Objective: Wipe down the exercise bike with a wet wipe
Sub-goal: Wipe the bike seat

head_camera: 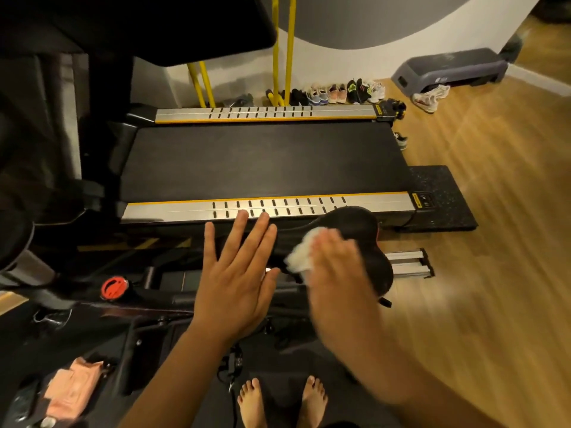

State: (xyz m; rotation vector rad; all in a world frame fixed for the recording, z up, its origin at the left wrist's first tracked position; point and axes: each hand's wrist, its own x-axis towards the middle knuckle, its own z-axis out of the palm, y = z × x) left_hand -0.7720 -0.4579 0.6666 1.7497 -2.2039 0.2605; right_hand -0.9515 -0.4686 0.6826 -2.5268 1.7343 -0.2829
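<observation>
The exercise bike's black frame point(148, 299) runs across the lower left, with a red knob point(114, 287) on it. Its black saddle point(361, 225) sits at centre right. My right hand point(338, 267) lies blurred on the saddle, pressing a white wet wipe point(301, 256) against it. My left hand point(236, 276) hovers flat over the saddle's narrow front end, fingers spread, holding nothing.
A black treadmill point(262, 162) with silver side rails stands just beyond the bike. Shoes point(340, 92) line the far wall beside yellow bars point(289, 47). A grey step platform point(454, 69) sits on the wooden floor at right. A pink cloth point(75, 387) lies at lower left. My bare feet point(282, 400) stand below.
</observation>
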